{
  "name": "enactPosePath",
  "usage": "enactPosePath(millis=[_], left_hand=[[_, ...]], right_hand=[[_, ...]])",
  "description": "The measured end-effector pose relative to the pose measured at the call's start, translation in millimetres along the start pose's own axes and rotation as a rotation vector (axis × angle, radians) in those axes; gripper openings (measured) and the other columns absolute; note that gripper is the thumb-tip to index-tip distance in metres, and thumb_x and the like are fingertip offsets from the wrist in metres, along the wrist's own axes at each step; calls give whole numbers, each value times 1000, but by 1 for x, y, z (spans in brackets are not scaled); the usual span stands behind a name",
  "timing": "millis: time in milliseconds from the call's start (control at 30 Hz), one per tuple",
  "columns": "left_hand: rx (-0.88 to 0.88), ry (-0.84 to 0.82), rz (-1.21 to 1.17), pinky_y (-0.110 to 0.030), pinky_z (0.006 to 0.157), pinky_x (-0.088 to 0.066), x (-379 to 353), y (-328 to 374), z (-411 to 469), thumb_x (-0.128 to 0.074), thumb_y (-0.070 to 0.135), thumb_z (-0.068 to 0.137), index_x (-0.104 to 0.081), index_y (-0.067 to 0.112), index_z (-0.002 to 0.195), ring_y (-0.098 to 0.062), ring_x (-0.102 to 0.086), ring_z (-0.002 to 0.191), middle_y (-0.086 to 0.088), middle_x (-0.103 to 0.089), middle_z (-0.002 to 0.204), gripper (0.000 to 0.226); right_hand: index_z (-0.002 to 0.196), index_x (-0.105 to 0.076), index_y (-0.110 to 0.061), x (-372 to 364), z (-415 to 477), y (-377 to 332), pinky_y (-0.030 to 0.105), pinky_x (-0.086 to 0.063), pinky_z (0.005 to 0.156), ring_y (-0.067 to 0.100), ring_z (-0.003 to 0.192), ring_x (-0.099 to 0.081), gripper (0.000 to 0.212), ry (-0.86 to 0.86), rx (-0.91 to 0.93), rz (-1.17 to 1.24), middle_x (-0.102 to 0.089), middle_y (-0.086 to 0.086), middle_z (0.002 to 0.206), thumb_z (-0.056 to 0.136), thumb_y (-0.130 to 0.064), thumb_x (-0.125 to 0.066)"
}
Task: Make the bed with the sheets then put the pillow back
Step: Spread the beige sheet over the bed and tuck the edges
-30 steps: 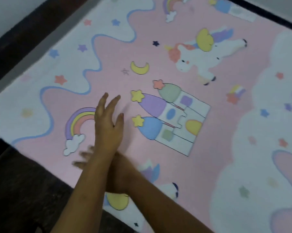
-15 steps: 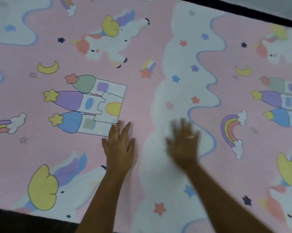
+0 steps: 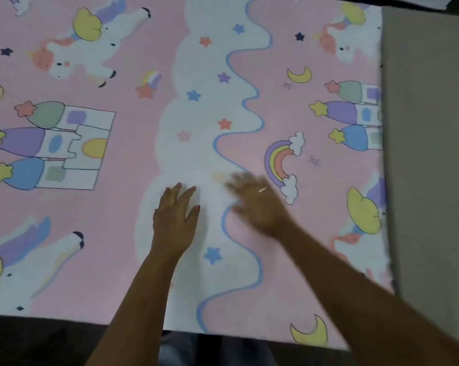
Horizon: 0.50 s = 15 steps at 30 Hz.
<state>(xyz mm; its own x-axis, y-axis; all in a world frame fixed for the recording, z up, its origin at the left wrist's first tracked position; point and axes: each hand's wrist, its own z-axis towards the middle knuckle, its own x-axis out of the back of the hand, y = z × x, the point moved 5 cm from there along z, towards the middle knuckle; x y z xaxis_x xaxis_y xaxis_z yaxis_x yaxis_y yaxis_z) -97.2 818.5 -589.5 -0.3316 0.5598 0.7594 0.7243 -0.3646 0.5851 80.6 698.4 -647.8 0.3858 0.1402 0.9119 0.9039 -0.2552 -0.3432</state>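
Two bare forearms reach in from the bottom of the view and lie over a printed sheet [image 3: 122, 207] that is spread flat across the bed. Nearest the viewer, the sheet's front edge runs along the bottom, with a dark strip below it and a yellow moon [image 3: 311, 332] printed close to that edge on the right. The left hand [image 3: 174, 220] rests palm down on the white wavy band [image 3: 196, 114] that runs up the middle of the sheet, its fingers [image 3: 178, 196] stretched out and close together, gripping nothing. Just beside it, a little farther up and to the right, the right hand [image 3: 258, 204] is spread flat over the blue wavy line at the band's edge; it is blurred, its fingers [image 3: 239, 180] are extended and hold nothing, and a pale ring [image 3: 261, 190] shows on one of them. A blue star [image 3: 212, 254] sits between the two forearms. Just right of the right hand is a rainbow [image 3: 282, 162] with white clouds at both ends. To the left, well apart from the hands, lies a castle [image 3: 51, 149] with coloured towers, and beyond it a white unicorn [image 3: 88, 46] with a yellow wing. The sheet's right edge ends against a plain grey-brown surface [image 3: 429, 154]. No pillow shows anywhere in the view.
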Motion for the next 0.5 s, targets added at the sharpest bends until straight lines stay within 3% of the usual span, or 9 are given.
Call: enactPosePath(millis=[67, 167, 233, 333, 433, 500], left_hand=[[4, -46, 57, -44, 113, -19, -22, 12, -20, -42, 36, 98, -35, 28, 145, -22, -14, 145, -1, -24, 156, 48], [35, -81, 197, -51, 113, -12, -58, 22, -55, -38, 35, 100, -26, 29, 149, -24, -10, 146, -2, -17, 158, 51], [18, -34, 284, -54, 112, -13, -73, 27, -78, -36, 35, 99, -26, 27, 149, -27, -12, 146, -6, -17, 158, 51], [-3, 1, 342, -53, 113, -12, -84, 28, -94, -38, 30, 100, -24, 27, 149, -26, -14, 146, -5, -19, 158, 52], [-32, 46, 336, -51, 114, -11, -86, 23, -115, -26, 29, 98, -29, 28, 148, -24, -18, 145, -2, -23, 157, 50], [39, 21, 349, -47, 116, -4, -85, 14, -142, -17, 32, 99, -19, 33, 150, -19, -7, 147, 3, -13, 159, 51]], right_hand=[[146, -35, -23, 64, -37, 53, 48, -21, 112, 22, 141, -30, 67, 228, -275, -119, -34, 2, 153, 94, -60, -14], [152, -17, -30, 46, -91, 90, 47, -12, 116, 24, 147, -17, 70, 117, -469, -115, -16, -1, 159, 90, -62, -9], [151, -23, -27, 22, -106, 59, 48, -16, 115, 26, 145, -23, 68, 116, -469, -134, -22, 3, 158, 90, -59, -18], [145, -37, -28, -3, -118, -3, 51, -26, 111, 27, 139, -35, 61, 161, -301, -118, -37, 3, 152, 91, -55, -29], [143, -41, -25, -27, -131, -79, 48, -16, 113, 24, 140, -34, 59, 21, -82, -32, -39, 1, 151, 91, -52, -30], [144, -41, -16, -37, -145, -109, 44, -9, 115, 23, 140, -34, 61, -15, 70, -67, -39, 4, 150, 92, -46, -30]])
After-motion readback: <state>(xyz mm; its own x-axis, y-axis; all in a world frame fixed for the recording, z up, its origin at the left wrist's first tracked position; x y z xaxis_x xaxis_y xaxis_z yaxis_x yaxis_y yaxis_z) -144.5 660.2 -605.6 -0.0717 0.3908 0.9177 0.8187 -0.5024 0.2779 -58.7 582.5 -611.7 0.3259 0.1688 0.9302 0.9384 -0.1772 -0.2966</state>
